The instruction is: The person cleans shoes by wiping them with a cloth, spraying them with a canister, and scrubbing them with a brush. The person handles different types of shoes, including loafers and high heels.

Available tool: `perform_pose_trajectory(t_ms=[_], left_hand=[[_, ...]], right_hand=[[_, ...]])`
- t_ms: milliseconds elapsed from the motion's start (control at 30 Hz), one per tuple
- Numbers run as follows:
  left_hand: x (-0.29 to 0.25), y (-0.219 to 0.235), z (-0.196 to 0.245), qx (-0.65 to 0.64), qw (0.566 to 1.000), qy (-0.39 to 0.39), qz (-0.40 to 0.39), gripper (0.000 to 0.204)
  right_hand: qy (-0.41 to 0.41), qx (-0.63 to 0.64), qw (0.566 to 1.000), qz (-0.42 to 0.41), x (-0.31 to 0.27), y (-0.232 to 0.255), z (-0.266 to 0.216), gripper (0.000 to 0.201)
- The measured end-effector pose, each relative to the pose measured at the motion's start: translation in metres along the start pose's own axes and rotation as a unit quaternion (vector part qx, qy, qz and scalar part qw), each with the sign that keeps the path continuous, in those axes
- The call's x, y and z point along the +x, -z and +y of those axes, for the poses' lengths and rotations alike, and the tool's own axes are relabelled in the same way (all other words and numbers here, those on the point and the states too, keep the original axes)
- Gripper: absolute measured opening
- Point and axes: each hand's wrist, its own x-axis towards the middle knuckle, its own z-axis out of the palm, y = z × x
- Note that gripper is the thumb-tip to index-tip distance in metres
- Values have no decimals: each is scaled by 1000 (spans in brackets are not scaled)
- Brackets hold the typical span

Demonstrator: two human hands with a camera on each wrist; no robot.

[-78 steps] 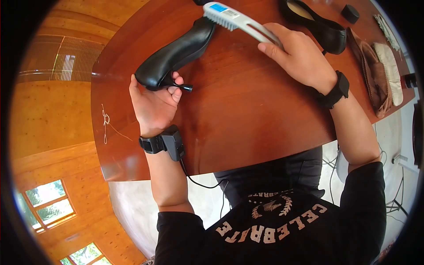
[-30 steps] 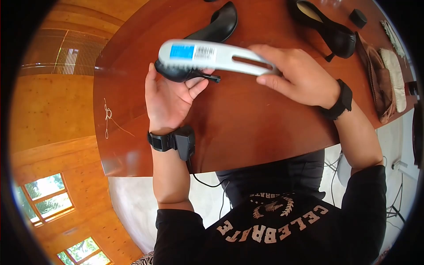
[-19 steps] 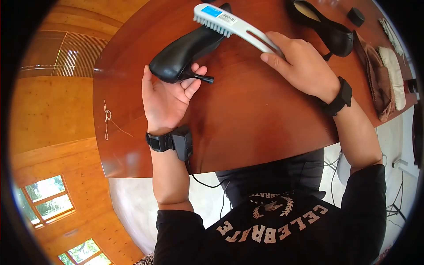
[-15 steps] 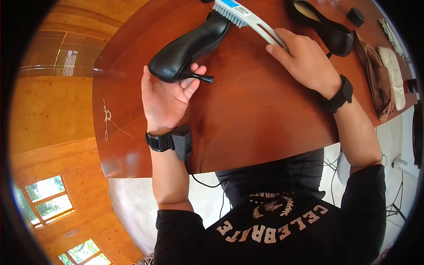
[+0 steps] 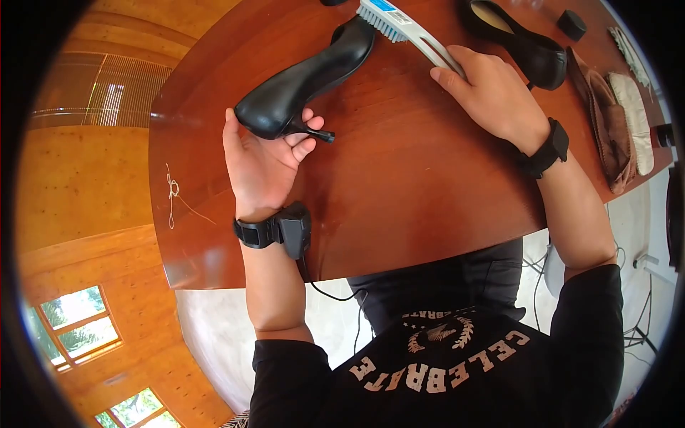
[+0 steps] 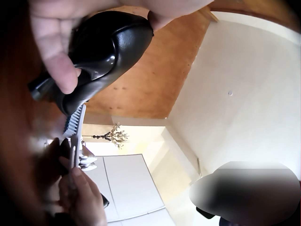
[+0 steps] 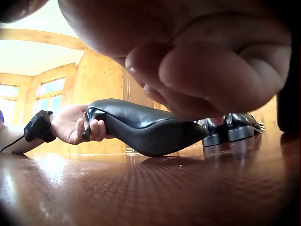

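From the left hand [image 5: 265,165], the shoe [image 5: 303,80] slants rightward, toe away.

We count one left hand [image 5: 262,167], with one pump [image 5: 285,93], and one right hand [image 5: 496,100], with one brush [image 5: 408,28]. Past the right hand we see a second pump [image 5: 540,60] and one block [image 5: 571,25]; right of that hand, one brown cloth [image 5: 605,139] and one cream cloth [image 5: 631,125]. Left of the left hand lies one string [image 5: 173,189]. Beyond the held pump we spot two other shoes [image 7: 241,134].

the shoe [image 5: 303,82] is black, the brush [image 5: 413,34] white with pale-blue bristles [image 5: 384,26], the table [image 5: 407,178] reddish-brown.
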Motion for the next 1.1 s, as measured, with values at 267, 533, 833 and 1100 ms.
perform_pose_trajectory(t_ms=[267,533,833,1100], left_hand=[[-4,-7,-1,183,978,-61,84,76],[-2,-15,-9,263,944,-129,150,65],[-1,-16,-13,313,917,-184,167,56],[-2,-14,-16,359,894,-225,145,61]], right_hand=[[13,9,1000,5,-1,-2,-3,41],[18,4,1000,11,-2,-1,-2,38],[27,-2,1000,9,-2,-2,-1,36],[51,6,998,20,-2,-3,0,36]])
